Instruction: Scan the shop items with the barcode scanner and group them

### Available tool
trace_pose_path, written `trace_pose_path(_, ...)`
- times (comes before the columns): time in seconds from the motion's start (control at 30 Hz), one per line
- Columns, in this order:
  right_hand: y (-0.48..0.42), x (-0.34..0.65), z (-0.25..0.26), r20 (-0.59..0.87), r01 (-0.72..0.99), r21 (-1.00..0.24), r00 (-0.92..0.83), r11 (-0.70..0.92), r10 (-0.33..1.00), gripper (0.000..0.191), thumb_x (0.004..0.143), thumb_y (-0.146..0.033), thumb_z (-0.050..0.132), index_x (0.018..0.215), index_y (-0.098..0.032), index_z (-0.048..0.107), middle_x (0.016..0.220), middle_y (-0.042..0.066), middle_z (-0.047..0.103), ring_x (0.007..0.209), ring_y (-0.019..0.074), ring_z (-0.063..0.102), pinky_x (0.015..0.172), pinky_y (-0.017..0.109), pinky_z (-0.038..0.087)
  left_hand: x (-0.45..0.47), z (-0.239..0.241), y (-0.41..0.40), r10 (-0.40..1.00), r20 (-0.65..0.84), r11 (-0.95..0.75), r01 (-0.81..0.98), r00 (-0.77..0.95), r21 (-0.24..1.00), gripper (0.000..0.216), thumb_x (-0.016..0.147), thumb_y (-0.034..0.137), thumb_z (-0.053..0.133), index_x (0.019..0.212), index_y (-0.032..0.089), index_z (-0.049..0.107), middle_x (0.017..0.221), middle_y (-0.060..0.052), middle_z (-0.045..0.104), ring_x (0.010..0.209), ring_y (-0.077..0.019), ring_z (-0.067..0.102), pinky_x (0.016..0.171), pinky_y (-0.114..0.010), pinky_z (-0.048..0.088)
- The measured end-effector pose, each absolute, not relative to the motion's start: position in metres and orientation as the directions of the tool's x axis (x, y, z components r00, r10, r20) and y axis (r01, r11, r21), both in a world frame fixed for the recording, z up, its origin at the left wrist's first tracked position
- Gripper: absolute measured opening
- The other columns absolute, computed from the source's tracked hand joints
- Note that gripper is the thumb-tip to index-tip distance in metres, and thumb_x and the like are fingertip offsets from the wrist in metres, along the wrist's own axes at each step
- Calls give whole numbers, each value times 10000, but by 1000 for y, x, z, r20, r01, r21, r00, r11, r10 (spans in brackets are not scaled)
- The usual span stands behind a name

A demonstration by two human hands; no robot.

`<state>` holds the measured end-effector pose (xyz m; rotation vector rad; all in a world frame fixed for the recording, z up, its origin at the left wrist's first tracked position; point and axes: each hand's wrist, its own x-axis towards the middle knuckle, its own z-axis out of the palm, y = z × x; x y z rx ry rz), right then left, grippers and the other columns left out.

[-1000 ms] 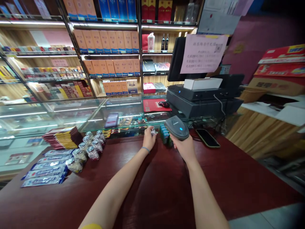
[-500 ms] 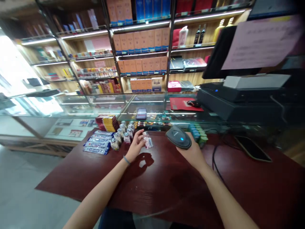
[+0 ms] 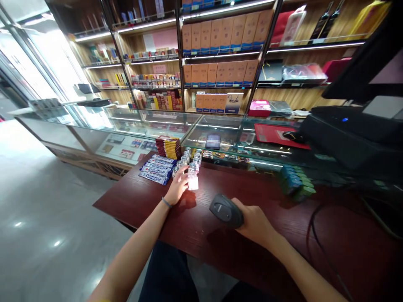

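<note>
My right hand [image 3: 256, 222] grips a black handheld barcode scanner [image 3: 225, 211] whose head faces left. A bright patch lights a small clear bottle with a silvery cap [image 3: 193, 180], which my left hand [image 3: 178, 187] holds by its left side with curled fingers. Just behind that hand stand several more small bottles [image 3: 185, 157] in rows. To their left lie blue-and-white long packets [image 3: 158, 167] side by side. A stack of red and yellow packs [image 3: 168, 147] rises behind these packets.
The dark red tabletop [image 3: 189, 226] meets a glass display counter [image 3: 220, 126] at the back. Green and blue cans or tubes [image 3: 296, 183] stand at right, near a black cable [image 3: 311, 226]. A dark monitor [image 3: 362, 54] looms at upper right. Shelves of boxes [image 3: 220, 73] line the wall.
The view has swung left. My right hand has brought the scanner lower and nearer to me. My left fingers have closed on the small bottle, which is now brightly lit.
</note>
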<state>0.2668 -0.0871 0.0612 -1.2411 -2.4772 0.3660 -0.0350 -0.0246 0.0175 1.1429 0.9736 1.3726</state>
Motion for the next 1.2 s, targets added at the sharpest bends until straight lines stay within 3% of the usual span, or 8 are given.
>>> trace_pose_path(0.1,-87,268,63,187,725,-370,-555,581,811,318,691,-162,576,970,-282,479,738,-4,750,742,321,767,546,284,371,-37,16,-23,993,117,-116,-172,-4,978,576,869,436,652,1398,310,463,1287,-121,651,1078,-274,674,740,-372,573)
trace_pose_path(0.23,-85,268,63,198,715,-424,-527,557,827,469,717,-168,585,1153,-290,459,823,-10,769,759,309,772,574,281,407,-37,14,-25,987,162,-161,-102,-1,982,590,888,398,633,1431,302,423,1251,-107,660,1061,-257,669,747,-354,571)
trace_pose_path(0.33,-83,271,60,198,708,-456,-509,538,838,543,726,-180,593,1229,-286,417,901,7,779,802,320,775,604,290,439,-34,11,-26,954,292,-291,22,-61,956,585,873,337,652,1413,273,438,1196,-91,650,1047,-225,656,807,-345,561)
trace_pose_path(0.47,-78,276,56,203,706,-474,-494,526,846,529,740,-214,593,1230,-283,404,918,27,778,838,347,773,618,307,461,-27,3,-30,849,508,-434,357,-147,827,456,869,288,663,1296,234,513,1211,-79,599,1041,-192,628,907,-343,528)
trace_pose_path(0.67,-75,280,55,226,716,-463,-475,523,850,488,758,-235,585,1210,-293,409,910,37,782,862,370,770,616,317,469,-22,0,-35,708,692,-406,721,-141,562,375,829,229,693,1154,195,510,1096,-78,568,1046,-223,589,958,-386,499)
trace_pose_path(0.83,-75,281,56,226,701,-499,-462,509,858,466,771,-257,589,1202,-302,415,927,42,785,893,363,767,644,319,486,-23,0,-34,736,672,-361,792,-83,492,341,843,188,664,1141,199,499,1063,-78,564,1003,-228,591,910,-372,515)
trace_pose_path(1.2,-73,285,53,207,698,-526,-448,485,870,454,780,-285,580,1202,-291,414,951,62,785,925,365,762,664,325,499,-21,-14,-20,728,685,-385,811,-26,441,397,910,143,575,1284,171,446,1203,-140,547,1173,-278,553,1043,-473,470)
